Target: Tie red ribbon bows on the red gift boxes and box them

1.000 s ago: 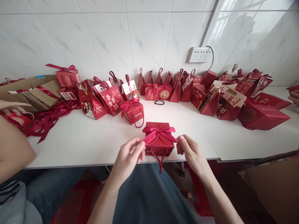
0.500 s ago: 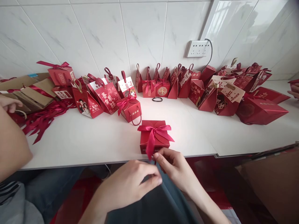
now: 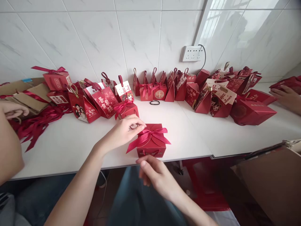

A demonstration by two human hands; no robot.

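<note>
A square red gift box sits near the counter's front edge, with a shiny crimson ribbon bow tied on top. Its twisted cord handle lies against the printed front. My left hand reaches over the counter to the box's back left corner; thumb and forefinger close together beside the bow's left loop, and whatever is between them is hidden. Just below the front of the box, my right hand hangs with loosely bent, parted fingers, slightly blurred, and holds nothing visible. Partly behind my left hand stands a smaller bowed red box.
Red gift boxes line the wall, with more boxes at right. Loose ribbons and brown folded card lie left. A black ring rests mid-counter. Other people's hands show at both sides. A carton stands lower right.
My left hand has risen from below the counter edge to the bow's left side. The ribbon tail that hung down the front now points left. My right hand has moved slightly down and left, off the cord handle.
</note>
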